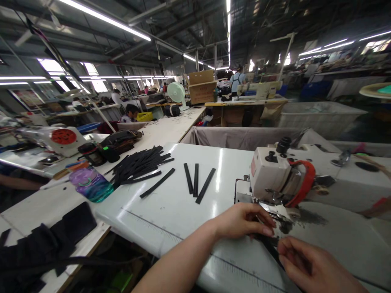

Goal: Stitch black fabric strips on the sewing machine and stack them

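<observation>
A white sewing machine (265,171) with an orange-red guard stands on the right of the worktop. Just in front of its needle area, my left hand (244,219) has its fingers bent and pressed together on a black fabric strip (270,246). Closer to me, my right hand (308,260) pinches the same strip at its edge; the fingertips are partly hidden. Three loose black strips (196,181) lie side by side left of the machine. Farther left is a heap of black strips (140,162), with a single strip (157,183) beside it.
A ruler scale (152,226) runs along the worktop's front edge. On the left are a purple-teal pouch (90,183), dark fabric pieces (51,236) and another sewing machine (55,138). A cloth-lined bin (244,136) sits behind the worktop. Beyond are a fan (176,92), a cardboard box (201,87) and several people.
</observation>
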Demonstrator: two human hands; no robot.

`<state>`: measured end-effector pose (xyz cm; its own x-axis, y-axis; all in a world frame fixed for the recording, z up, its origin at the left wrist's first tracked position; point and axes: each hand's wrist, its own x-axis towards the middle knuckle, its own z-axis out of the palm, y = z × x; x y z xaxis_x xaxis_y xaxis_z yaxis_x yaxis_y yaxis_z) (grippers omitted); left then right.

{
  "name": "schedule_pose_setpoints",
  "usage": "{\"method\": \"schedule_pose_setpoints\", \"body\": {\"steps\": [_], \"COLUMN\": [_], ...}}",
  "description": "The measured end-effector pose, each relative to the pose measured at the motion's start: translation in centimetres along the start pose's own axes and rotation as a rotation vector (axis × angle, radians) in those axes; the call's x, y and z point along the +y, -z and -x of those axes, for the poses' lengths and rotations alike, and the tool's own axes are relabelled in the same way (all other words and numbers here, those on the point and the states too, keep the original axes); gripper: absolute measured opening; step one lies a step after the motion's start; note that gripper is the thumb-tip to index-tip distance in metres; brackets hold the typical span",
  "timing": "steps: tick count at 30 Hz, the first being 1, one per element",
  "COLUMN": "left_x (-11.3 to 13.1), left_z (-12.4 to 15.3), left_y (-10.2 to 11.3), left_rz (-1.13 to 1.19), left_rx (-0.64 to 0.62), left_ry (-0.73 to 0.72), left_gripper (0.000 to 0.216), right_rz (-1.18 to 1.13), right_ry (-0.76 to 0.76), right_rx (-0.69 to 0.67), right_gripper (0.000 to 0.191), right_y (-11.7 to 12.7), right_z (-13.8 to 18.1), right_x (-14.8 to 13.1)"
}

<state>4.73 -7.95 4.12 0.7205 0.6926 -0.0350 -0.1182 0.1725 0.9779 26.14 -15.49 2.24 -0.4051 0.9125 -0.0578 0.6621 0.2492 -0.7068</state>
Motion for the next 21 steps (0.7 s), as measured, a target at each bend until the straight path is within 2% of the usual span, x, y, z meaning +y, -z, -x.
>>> {"method": "schedule_pose_setpoints", "body": {"steps": [2,5,7,9,11,13,16,18,21], "left_x": [0.1,-0.2,-0.7,-1.1,-1.3,-1.4,-1.6,-1.9,-2.3], "left_z": [0.1,-0.1,-0.3,-0.6,-0.5,-0.2,0.3,0.4,0.3], "left_y": [0.1,0.5,0.5,0.3,-0.2,-0.6,-1.1,-1.2,-1.1], "left_rz": [0.073,0.079,-0.031,-0.258,-0.584,-0.913,-1.195,-1.234,-1.221], "left_rx": [0.080,0.208,0.249,0.377,0.544,0.634,0.541,0.466,0.440], "left_ry": [0.063,0.092,0.098,0.032,-0.087,-0.153,-0.158,-0.201,-0.236], "left_gripper": [0.048,0.037,0.024,0.015,0.018,0.019,0.006,0.014,0.020], "right_rz": [0.017,0.208,0.426,0.630,0.767,0.834,0.858,0.867,0.873], "right_ry": [0.119,0.458,0.675,0.791,0.800,0.748,0.713,0.708,0.627], "right_rx": [0.080,0.232,0.250,0.264,0.351,0.432,0.479,0.487,0.517], "right_gripper": [0.021,0.032,0.043,0.047,0.046,0.046,0.044,0.045,0.046], "right_y": [0.3,0.3,0.0,-0.5,-1.2,-1.8,-2.3,-2.5,-2.6], "right_z": [-0.7,-1.2,-1.4,-1.5,-1.6,-1.7,-1.9,-2.0,-2.4], "right_x": [-0.4,-0.6,-0.6,-0.5,-0.4,-0.5,-0.8,-1.0,-1.3]}}
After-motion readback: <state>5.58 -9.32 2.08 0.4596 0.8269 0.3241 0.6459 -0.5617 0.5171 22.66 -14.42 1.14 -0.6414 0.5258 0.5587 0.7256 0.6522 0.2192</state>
